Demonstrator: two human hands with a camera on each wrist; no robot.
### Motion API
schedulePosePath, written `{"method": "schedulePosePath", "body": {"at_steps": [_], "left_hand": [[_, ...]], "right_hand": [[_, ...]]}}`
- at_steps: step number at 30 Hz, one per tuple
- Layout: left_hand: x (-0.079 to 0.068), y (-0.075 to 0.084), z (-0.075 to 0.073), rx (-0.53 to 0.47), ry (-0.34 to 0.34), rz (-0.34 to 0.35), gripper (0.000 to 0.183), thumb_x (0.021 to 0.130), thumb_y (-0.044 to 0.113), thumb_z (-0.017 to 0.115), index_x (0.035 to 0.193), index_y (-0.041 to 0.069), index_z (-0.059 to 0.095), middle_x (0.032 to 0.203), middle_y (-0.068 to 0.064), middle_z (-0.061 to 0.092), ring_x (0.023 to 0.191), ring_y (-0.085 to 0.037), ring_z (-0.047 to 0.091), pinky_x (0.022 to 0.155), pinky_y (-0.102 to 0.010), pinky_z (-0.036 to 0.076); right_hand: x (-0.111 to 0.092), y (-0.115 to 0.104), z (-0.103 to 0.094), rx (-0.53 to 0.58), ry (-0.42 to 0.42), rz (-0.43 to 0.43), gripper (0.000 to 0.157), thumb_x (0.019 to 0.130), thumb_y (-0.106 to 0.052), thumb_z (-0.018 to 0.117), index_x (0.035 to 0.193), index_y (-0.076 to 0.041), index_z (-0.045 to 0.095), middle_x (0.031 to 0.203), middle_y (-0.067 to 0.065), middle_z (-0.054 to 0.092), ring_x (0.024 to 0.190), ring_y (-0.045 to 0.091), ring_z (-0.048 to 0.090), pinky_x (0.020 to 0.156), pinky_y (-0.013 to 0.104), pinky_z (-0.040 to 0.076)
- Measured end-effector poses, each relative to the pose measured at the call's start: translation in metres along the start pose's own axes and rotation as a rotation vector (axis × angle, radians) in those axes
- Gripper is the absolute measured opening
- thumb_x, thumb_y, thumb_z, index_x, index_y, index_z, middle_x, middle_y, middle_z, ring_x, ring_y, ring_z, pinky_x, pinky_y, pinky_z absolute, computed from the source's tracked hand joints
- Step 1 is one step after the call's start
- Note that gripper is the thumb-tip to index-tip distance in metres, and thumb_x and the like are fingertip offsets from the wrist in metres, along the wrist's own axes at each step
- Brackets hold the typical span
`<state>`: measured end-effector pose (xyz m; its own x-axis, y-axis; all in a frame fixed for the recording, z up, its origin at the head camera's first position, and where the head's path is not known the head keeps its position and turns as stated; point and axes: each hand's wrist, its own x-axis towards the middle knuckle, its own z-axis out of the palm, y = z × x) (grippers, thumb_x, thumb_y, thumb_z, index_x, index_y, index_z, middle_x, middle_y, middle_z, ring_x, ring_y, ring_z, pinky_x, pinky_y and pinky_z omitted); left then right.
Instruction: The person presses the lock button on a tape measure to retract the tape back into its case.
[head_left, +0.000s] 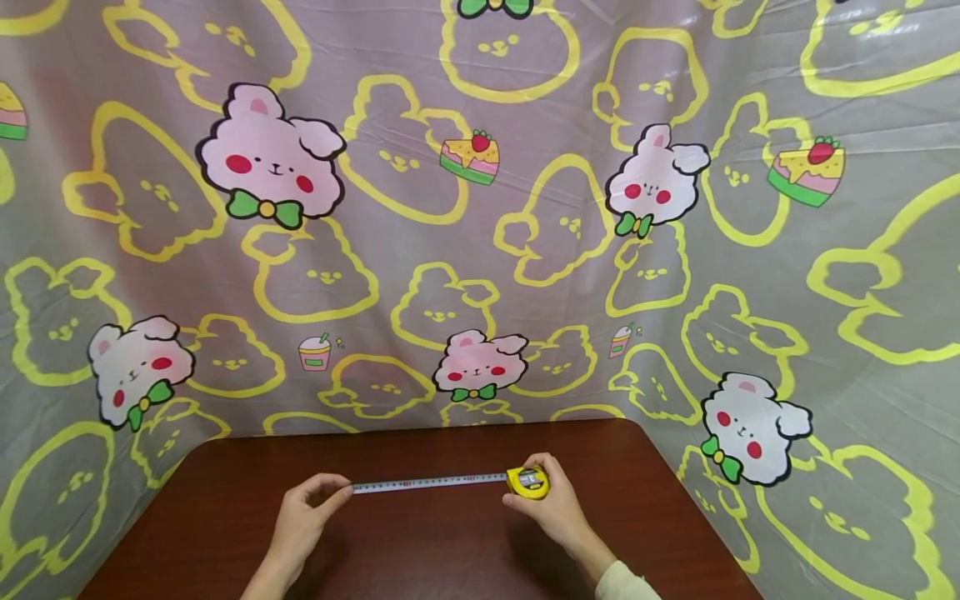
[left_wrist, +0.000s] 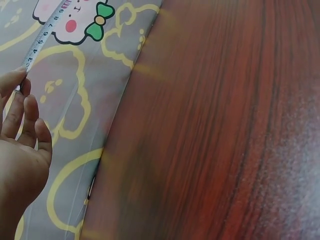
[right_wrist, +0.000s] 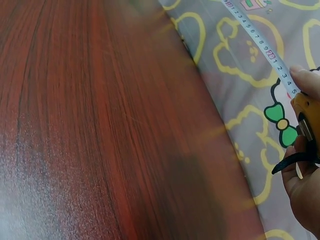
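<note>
A yellow tape measure [head_left: 529, 482] is gripped in my right hand [head_left: 558, 508], its case tilted above the table. The pale blade [head_left: 427, 482] stretches straight across to my left hand [head_left: 303, 512], which pinches its end between thumb and fingertip. In the left wrist view the low numbers on the blade [left_wrist: 41, 41] run away from the pinching left hand [left_wrist: 25, 135]. In the right wrist view the blade [right_wrist: 262, 45] leaves the case [right_wrist: 309, 112] just past the 25 mark region, and a black strap [right_wrist: 292, 161] hangs from it beside the right hand [right_wrist: 307, 195].
Beneath both hands lies a dark reddish wood-grain table [head_left: 420, 550] with rounded far corners. A grey curtain [head_left: 525, 292] printed with yellow outlines and white rabbit faces rises behind the table and along its sides.
</note>
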<state>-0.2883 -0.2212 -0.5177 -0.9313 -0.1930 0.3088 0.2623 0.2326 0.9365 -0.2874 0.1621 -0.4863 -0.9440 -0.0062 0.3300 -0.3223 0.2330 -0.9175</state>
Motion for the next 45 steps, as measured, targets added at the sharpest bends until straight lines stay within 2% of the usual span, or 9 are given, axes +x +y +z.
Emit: {"method": "schedulePosePath", "body": {"at_steps": [8, 14, 19, 24, 27, 32, 35, 40, 45], "left_hand": [[-0.001, -0.002, 0.003, -0.011, -0.011, -0.013, 0.016, 0.091, 0.014, 0.082, 0.100, 0.002, 0.075, 0.095, -0.011, 0.073, 0.082, -0.017, 0.063, 0.071, -0.027, 0.049], [0.000, -0.004, 0.006, -0.010, -0.015, -0.012, 0.019, 0.090, 0.014, 0.082, 0.101, 0.001, 0.075, 0.094, -0.008, 0.073, 0.083, -0.017, 0.062, 0.071, -0.027, 0.048], [-0.001, -0.003, 0.008, -0.022, -0.020, -0.016, 0.016, 0.090, 0.014, 0.083, 0.100, 0.004, 0.076, 0.093, -0.008, 0.073, 0.082, -0.017, 0.062, 0.071, -0.027, 0.048], [-0.003, -0.001, 0.010, -0.032, -0.018, -0.003, 0.017, 0.090, 0.012, 0.083, 0.100, 0.002, 0.075, 0.093, -0.010, 0.073, 0.081, -0.016, 0.062, 0.070, -0.026, 0.048], [-0.004, 0.000, 0.012, -0.043, -0.018, -0.003, 0.017, 0.089, 0.011, 0.083, 0.101, 0.001, 0.075, 0.093, -0.011, 0.073, 0.081, -0.016, 0.062, 0.070, -0.026, 0.048], [-0.004, -0.002, 0.016, -0.039, -0.029, -0.012, 0.019, 0.089, 0.011, 0.083, 0.102, 0.000, 0.075, 0.093, -0.009, 0.072, 0.082, -0.015, 0.061, 0.071, -0.026, 0.048], [-0.004, -0.004, 0.017, -0.033, -0.028, -0.013, 0.020, 0.089, 0.012, 0.084, 0.102, -0.001, 0.074, 0.091, -0.007, 0.072, 0.081, -0.015, 0.062, 0.070, -0.026, 0.048], [-0.005, -0.004, 0.019, -0.046, -0.027, -0.005, 0.019, 0.088, 0.011, 0.084, 0.100, 0.000, 0.075, 0.090, -0.008, 0.072, 0.080, -0.016, 0.062, 0.069, -0.027, 0.048], [-0.005, -0.005, 0.025, -0.052, -0.034, 0.037, 0.016, 0.088, 0.009, 0.083, 0.099, 0.000, 0.075, 0.093, -0.011, 0.073, 0.080, -0.014, 0.063, 0.069, -0.026, 0.049]], "right_hand": [[-0.001, -0.005, 0.002, -0.013, -0.010, -0.013, 0.052, 0.073, -0.001, 0.092, 0.111, -0.003, 0.058, 0.108, 0.011, 0.056, 0.092, 0.027, 0.057, 0.072, 0.029, 0.050], [-0.001, -0.005, 0.005, -0.024, 0.001, -0.011, 0.052, 0.071, -0.001, 0.093, 0.110, -0.006, 0.058, 0.107, 0.010, 0.057, 0.092, 0.026, 0.057, 0.072, 0.029, 0.050], [0.006, 0.019, 0.009, -0.045, 0.010, 0.018, 0.054, 0.071, -0.001, 0.093, 0.112, -0.007, 0.058, 0.109, 0.008, 0.056, 0.094, 0.026, 0.057, 0.073, 0.029, 0.051], [0.012, 0.036, 0.013, -0.063, -0.001, 0.020, 0.058, 0.071, -0.005, 0.095, 0.115, -0.009, 0.058, 0.112, 0.006, 0.055, 0.096, 0.023, 0.057, 0.074, 0.028, 0.051], [0.010, 0.029, 0.014, -0.051, -0.007, 0.021, 0.057, 0.071, -0.006, 0.095, 0.114, -0.009, 0.058, 0.112, 0.007, 0.055, 0.095, 0.024, 0.057, 0.074, 0.028, 0.051], [0.001, 0.000, 0.012, -0.033, -0.018, -0.002, 0.053, 0.072, -0.005, 0.093, 0.111, -0.008, 0.057, 0.109, 0.010, 0.055, 0.094, 0.026, 0.057, 0.072, 0.028, 0.052], [-0.003, -0.010, 0.012, -0.031, -0.031, -0.021, 0.052, 0.073, -0.005, 0.093, 0.110, -0.006, 0.057, 0.109, 0.012, 0.055, 0.094, 0.026, 0.057, 0.073, 0.028, 0.051], [-0.004, -0.011, 0.013, -0.030, -0.045, -0.023, 0.052, 0.073, -0.006, 0.094, 0.111, -0.003, 0.058, 0.109, 0.012, 0.055, 0.094, 0.025, 0.057, 0.073, 0.028, 0.051], [-0.002, -0.007, 0.016, -0.034, -0.043, -0.037, 0.052, 0.072, -0.005, 0.094, 0.110, -0.003, 0.058, 0.107, 0.011, 0.055, 0.092, 0.024, 0.057, 0.072, 0.028, 0.050]]}}
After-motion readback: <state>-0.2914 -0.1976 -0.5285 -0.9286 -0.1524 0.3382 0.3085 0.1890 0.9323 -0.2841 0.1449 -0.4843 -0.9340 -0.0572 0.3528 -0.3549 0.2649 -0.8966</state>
